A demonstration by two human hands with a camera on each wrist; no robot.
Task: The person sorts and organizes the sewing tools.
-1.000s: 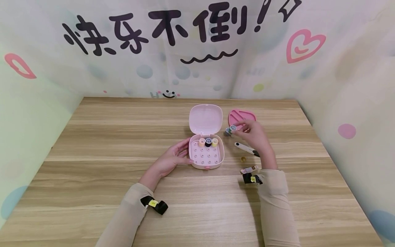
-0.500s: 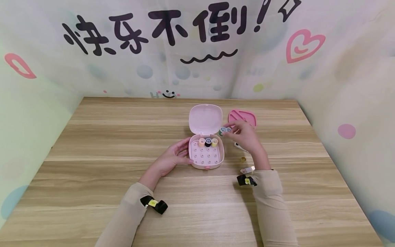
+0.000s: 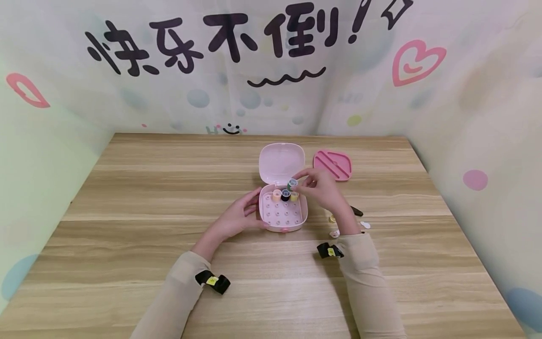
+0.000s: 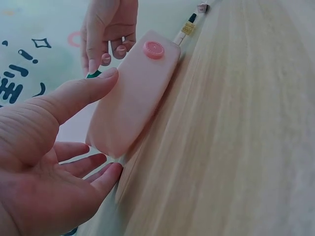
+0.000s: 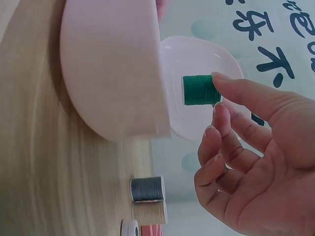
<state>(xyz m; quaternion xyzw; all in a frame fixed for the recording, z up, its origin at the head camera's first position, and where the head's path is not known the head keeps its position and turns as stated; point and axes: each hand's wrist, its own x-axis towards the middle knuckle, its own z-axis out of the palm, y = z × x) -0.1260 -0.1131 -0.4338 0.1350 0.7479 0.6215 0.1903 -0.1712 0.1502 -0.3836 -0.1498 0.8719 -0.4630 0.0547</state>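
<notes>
Looks like a loading step: the right hand pinches the green spool over the far side of the pink box, the left hand spread against its left. Next likely calls for steering past the seated spools to a bare peg.

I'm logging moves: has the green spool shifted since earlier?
Yes, leftward in the head view: the green spool went from right of the pink box to above it.

We can read one line of Chinese
On the white, pastel-dotted cloth backdrop we read bold black characters, "快乐不倒!"; the rectangular yellow labels on both black wrist straps are too small for us to read.
</notes>
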